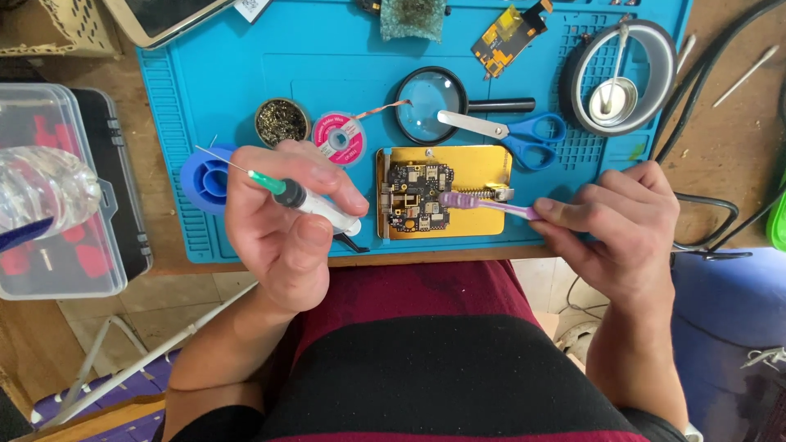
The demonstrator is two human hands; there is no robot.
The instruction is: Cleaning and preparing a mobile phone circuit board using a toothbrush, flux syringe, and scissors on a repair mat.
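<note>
My right hand (pixel 622 225) grips a slim purple plastic toothbrush (pixel 483 203) by the handle, pinched between thumb and fingers. The brush's long axis runs nearly level, from my fingertips leftward, and its bristled head rests on the small dark circuit board (pixel 419 196), which is crowded with square metal cans and chips. The board lies to the left of this hand, at the far end of the brush, clamped in a flat gold metal holder plate (pixel 479 172).

My left hand (pixel 282 221) is closed around a white plastic syringe with a green hub and a thin steel needle (pixel 291 194). The needle points up and to the left, away from the board. The board sits just to the right of this hand's thumb, near but apart. The left hand is the nearer of the two to the board; only the right reaches it, through the brush.

Beyond both hands, on the ribbed blue silicone work mat (pixel 327 65), lie a round glass magnifier with a black handle (pixel 434 102), blue-handled steel scissors (pixel 516 131), a pink spool of copper braid (pixel 340 135), a tin of brass wool (pixel 282 121), and a roll of grey tape (pixel 622 74). A blue plastic reel (pixel 206 180) sits just left of my left hand.
</note>
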